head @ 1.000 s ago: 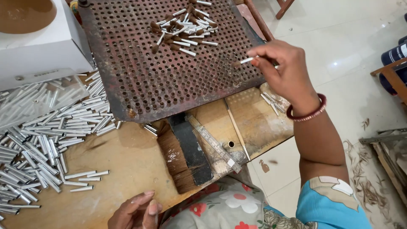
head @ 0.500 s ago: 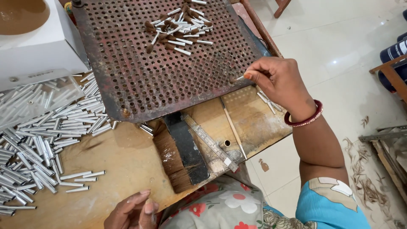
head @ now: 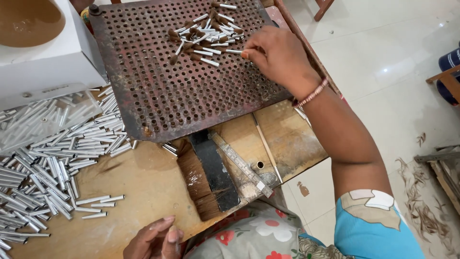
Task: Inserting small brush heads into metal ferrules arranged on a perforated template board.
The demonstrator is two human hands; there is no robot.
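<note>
While left hand [head: 155, 239] rests, right hand [head: 278, 55] pinches a silver tube [head: 233, 51].

We see a worn wooden surface [head: 143, 192] carrying a rusty perforated metal plate [head: 158, 91] at its far side, a heap of silver metal tubes [head: 43, 163] at the left beside a white box [head: 48, 62], and near the front edge a dark brush [head: 208, 177], a metal ruler [head: 239, 163] and a thin stick [head: 266, 146].
</note>
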